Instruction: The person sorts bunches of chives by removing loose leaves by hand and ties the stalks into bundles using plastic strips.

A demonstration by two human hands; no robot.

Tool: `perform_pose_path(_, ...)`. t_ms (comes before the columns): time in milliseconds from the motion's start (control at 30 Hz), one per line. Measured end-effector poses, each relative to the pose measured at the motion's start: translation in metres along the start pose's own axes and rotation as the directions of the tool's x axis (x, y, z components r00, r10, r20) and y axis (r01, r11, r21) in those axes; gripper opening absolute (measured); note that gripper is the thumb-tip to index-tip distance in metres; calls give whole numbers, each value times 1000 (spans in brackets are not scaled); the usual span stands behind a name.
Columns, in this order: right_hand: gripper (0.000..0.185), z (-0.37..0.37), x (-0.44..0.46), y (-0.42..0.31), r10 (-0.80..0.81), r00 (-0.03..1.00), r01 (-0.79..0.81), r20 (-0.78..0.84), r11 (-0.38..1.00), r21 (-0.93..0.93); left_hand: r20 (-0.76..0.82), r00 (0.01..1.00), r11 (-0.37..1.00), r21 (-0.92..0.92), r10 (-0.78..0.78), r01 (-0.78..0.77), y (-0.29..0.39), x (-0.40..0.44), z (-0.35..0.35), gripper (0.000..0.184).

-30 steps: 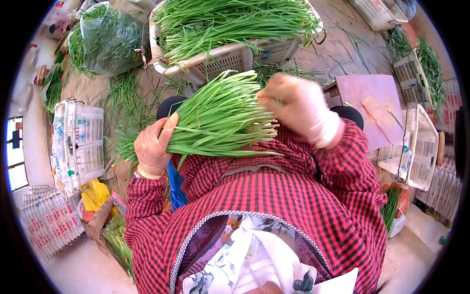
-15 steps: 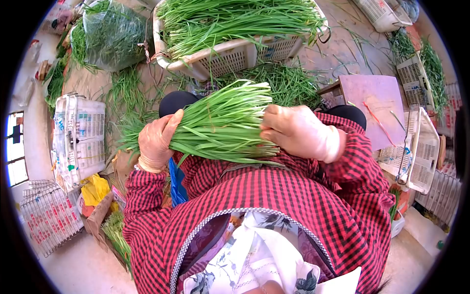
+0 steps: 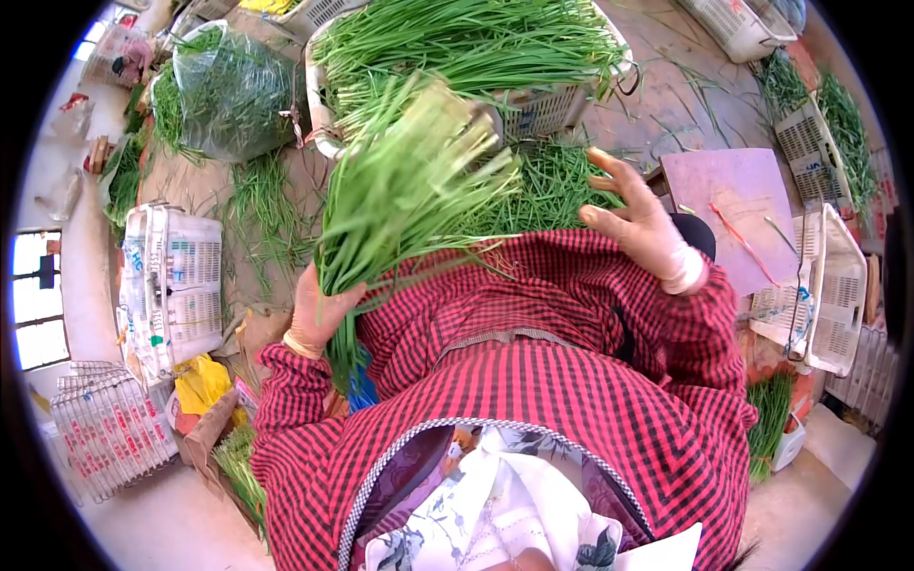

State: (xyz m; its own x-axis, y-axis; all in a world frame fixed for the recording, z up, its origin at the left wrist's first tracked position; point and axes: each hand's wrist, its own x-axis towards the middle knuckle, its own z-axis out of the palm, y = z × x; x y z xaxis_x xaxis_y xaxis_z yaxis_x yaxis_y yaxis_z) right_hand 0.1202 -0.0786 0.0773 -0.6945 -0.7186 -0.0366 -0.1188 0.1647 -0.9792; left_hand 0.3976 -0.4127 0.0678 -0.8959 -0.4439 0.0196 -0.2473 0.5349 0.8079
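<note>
My left hand (image 3: pixel 326 309), in a thin pale glove, is closed around the leafy end of a bunch of garlic chives (image 3: pixel 405 195). The bunch slants up and to the right over my lap, its pale stem ends fanned out and smeared by motion. Some leaves hang below the hand. My right hand (image 3: pixel 640 217), also gloved, is raised to the right of the bunch with its fingers spread and nothing in them. It is apart from the stems. Loose green leaves (image 3: pixel 557 186) lie on the floor beyond my lap.
A white crate (image 3: pixel 547 109) heaped with chives stands ahead. To the right is a low wooden stool (image 3: pixel 728 205) with a red strip (image 3: pixel 743 246) on it. White crates (image 3: pixel 176 285) stand on the left, and a plastic bag of greens (image 3: pixel 238 105) sits farther back.
My right hand has left the stem ends, moved right and opened. My left hand has lowered slightly, and the bunch has swung up and fanned out.
</note>
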Motion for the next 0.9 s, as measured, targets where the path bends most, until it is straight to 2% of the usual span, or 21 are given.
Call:
perform_pose_path(33,62,16,5,-7,-45,998,45,32,999,-22,75,961,935,-224,-264,275,4,-6,-2,67)
perform_pose_path(67,57,25,9,-10,-91,994,93,64,995,-44,202,852,750,-406,-483,522,7,-7,-4,67)
perform_pose_path(133,50,30,13,2,-130,947,240,294,896,-374,215,856,727,-456,-470,513,27,-2,-4,66)
perform_pose_path(167,42,28,15,4,-3,935,207,354,817,-539,265,837,682,-488,-478,544,25,-4,-5,65)
perform_pose_path(200,42,25,17,13,-7,936,207,352,818,-536,318,816,633,-518,-483,576,25,-4,-5,63)
perform_pose_path(267,40,15,22,39,-133,983,181,123,742,-645,338,828,626,-544,-447,560,37,-2,0,61)
perform_pose_path(300,32,17,26,25,-218,974,165,-56,861,-481,328,828,621,-550,-454,558,39,-2,2,60)
perform_pose_path(333,28,20,30,4,-179,970,123,-165,944,-306,321,827,615,-555,-462,559,41,-3,4,58)
perform_pose_path(400,24,22,40,-35,-349,910,223,-224,868,-444,314,843,623,-571,-436,535,42,-2,10,52)
perform_pose_path(467,29,38,49,-55,-367,914,311,-172,908,-282,339,844,657,-531,-415,536,43,0,17,46)
perform_pose_path(500,36,46,54,-64,-463,874,394,-149,854,-339,307,843,673,-507,-443,538,51,0,21,43)
perform_pose_path(533,40,53,58,-76,-486,869,411,-90,811,-416,312,844,677,-505,-436,536,55,2,23,43)
perform_pose_path(600,37,68,72,-90,-436,900,355,9,721,-595,366,845,716,-457,-390,529,61,3,27,42)
perform_pose_path(633,37,70,79,-84,-435,900,354,7,722,-595,380,843,713,-460,-381,529,65,3,30,45)
perform_pose_path(667,28,74,88,-72,-536,844,442,12,683,-582,381,842,714,-457,-381,530,64,2,31,45)
perform_pose_path(700,24,76,95,-65,-631,776,525,14,632,-570,422,825,702,-452,-376,551,62,-1,32,53)
perform_pose_path(767,22,63,96,-55,-650,760,546,-14,649,-530,490,797,682,-449,-353,578,60,-2,32,70)
perform_pose_path(800,21,52,94,-47,-664,746,565,-39,664,-489,494,794,677,-450,-355,582,62,-2,31,70)
perform_pose_path(867,20,21,104,-14,-604,763,517,-228,783,-345,487,809,681,-471,-330,561,65,-4,31,63)
perform_pose_path(900,22,4,96,-19,-469,850,292,-238,798,-527,513,793,665,-469,-330,581,63,-4,30,55)
